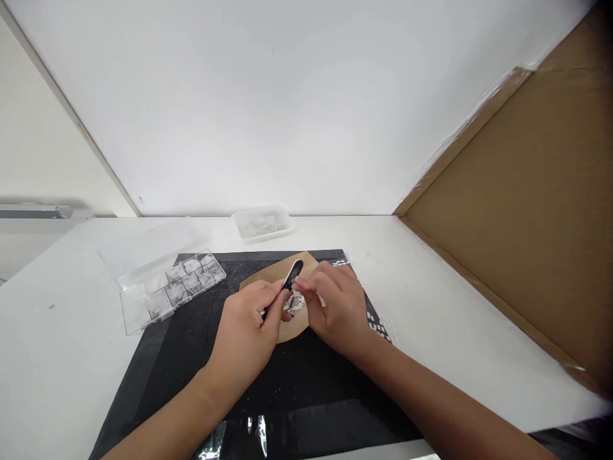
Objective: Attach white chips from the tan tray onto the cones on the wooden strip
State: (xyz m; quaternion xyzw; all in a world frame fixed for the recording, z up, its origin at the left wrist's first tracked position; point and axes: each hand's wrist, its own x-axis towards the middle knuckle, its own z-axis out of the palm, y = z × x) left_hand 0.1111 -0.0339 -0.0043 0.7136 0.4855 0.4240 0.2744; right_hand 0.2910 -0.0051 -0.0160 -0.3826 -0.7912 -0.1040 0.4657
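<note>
My left hand (256, 313) is closed round a narrow black nail file (293, 273) with a rounded end and a pale edge, which points up and away from me. Close by its tip is my right hand (338, 306), thumb and fingers pinched together. Whatever sits in that pinch is too small and too covered to make out. Beneath both hands lies a sheet of brown paper (287, 333) bearing a heap of small white pieces (297, 301), partly hidden by my fingers. The paper rests on a black mat (306, 390).
A clear compartment box (125, 313) with small bags in it stands at the left, its lid (143, 246) raised behind. Further back is a white plastic tray (246, 239). Small white pieces (378, 327) lie along the mat's right edge. A cardboard panel (517, 211) stands at the right.
</note>
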